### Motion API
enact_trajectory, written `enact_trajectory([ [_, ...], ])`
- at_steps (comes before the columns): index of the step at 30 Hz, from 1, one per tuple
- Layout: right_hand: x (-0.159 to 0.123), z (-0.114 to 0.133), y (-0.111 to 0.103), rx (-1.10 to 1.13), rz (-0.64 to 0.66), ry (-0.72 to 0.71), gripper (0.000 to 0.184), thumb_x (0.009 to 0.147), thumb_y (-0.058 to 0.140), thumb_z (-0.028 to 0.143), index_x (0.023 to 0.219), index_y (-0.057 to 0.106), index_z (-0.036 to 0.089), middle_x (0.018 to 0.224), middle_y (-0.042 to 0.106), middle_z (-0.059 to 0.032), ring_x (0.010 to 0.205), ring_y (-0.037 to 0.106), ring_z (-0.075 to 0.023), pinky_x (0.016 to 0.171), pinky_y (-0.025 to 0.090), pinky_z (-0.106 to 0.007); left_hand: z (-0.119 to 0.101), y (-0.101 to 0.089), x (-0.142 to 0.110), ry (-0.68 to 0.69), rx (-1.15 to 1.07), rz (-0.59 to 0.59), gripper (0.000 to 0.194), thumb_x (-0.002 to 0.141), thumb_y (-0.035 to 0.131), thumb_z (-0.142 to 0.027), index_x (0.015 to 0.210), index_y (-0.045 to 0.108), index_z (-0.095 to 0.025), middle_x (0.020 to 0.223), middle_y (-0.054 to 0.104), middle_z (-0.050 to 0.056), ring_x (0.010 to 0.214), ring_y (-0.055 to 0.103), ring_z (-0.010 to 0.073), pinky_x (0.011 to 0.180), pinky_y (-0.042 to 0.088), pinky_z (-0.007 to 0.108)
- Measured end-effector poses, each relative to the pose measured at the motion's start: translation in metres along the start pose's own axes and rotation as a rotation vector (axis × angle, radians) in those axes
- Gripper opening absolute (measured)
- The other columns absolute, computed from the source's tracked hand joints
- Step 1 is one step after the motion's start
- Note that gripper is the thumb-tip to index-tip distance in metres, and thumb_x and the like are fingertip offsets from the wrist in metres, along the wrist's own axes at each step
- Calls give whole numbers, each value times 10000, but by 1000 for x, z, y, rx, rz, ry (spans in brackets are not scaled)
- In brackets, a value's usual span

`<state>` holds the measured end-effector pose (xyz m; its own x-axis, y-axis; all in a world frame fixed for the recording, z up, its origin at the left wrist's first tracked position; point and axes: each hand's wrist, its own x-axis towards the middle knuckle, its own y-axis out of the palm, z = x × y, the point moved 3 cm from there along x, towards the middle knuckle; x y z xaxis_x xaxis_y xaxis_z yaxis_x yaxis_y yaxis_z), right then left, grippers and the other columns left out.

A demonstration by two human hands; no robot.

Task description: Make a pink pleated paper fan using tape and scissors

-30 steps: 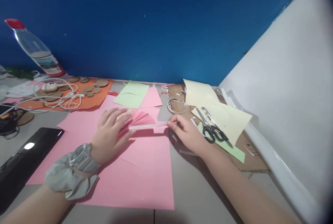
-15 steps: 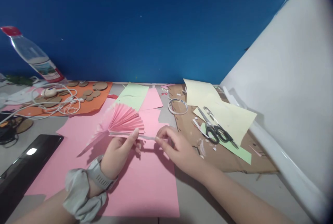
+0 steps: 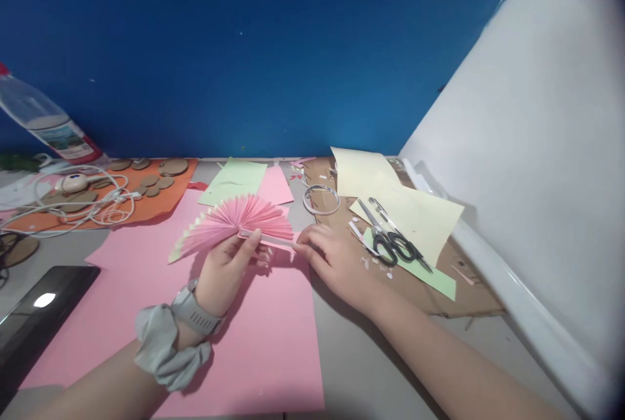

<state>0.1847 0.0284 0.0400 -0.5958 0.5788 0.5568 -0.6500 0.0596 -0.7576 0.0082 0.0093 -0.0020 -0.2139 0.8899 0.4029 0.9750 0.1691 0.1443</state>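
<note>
A pleated pink paper fan (image 3: pixel 234 215) with pale tips along its left edge is spread in a half circle above the pink sheet (image 3: pixel 263 355). My left hand (image 3: pixel 229 270) is closed on the fan's lower edge, its thumb pressed on top. A thin whitish strip (image 3: pixel 276 240), which looks like tape, runs along that edge to the right. The fingers of my right hand (image 3: pixel 332 264) pinch the strip's right end; their tips partly cover it.
Right of the hands, scissors (image 3: pixel 385 247) and a craft knife (image 3: pixel 398 231) lie over cream paper (image 3: pixel 430 218) on cardboard (image 3: pixel 424 303). A white ring (image 3: pixel 321 212) rests behind my right hand. At left are a black phone-like slab (image 3: pixel 43 322), white cables (image 3: pixel 110 202) and a bottle (image 3: pixel 53 127).
The fan has opened wider and turned flatter, its left side lifting. My right hand has moved slightly up along with the strip's end. The view has shifted a little to the right.
</note>
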Motion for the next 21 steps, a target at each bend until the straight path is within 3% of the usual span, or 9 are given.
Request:
enact_trajectory([
  [5, 1, -3, -3, -49, 10, 9, 220, 938, 396, 292, 799, 537, 196, 848, 586, -5, 859, 510, -148, 787, 354, -300, -1, -4, 2, 91, 49, -15, 244, 772, 622, -369, 696, 577, -141, 605, 589, -11, 512, 585, 113, 503, 543, 229],
  [10, -2, 4, -1, -177, -156, -17, 159, 900, 471, 278, 1010, 527, 177, 1027, 577, -55, 974, 500, -184, 832, 355, -330, 1, -3, -1, 107, 134, -24, 273, 784, 600, -387, 662, 561, -145, 588, 583, -10, 505, 596, 129, 497, 544, 247],
  [15, 3, 34, 2, -225, -119, -215, 122, 897, 463, 222, 986, 536, 181, 993, 584, -47, 980, 491, -184, 847, 344, -329, 0, 5, -6, 97, 144, 119, 289, 837, 526, -404, 702, 548, -150, 596, 579, -13, 488, 597, 123, 494, 537, 251],
  [21, 13, 40, 2, -131, -62, -134, 103, 905, 451, 219, 956, 537, 196, 956, 591, -23, 934, 505, -167, 829, 358, -314, -3, 11, -12, 143, 177, 231, 288, 922, 360, -380, 729, 443, -183, 567, 529, -41, 472, 561, 103, 477, 488, 236],
])
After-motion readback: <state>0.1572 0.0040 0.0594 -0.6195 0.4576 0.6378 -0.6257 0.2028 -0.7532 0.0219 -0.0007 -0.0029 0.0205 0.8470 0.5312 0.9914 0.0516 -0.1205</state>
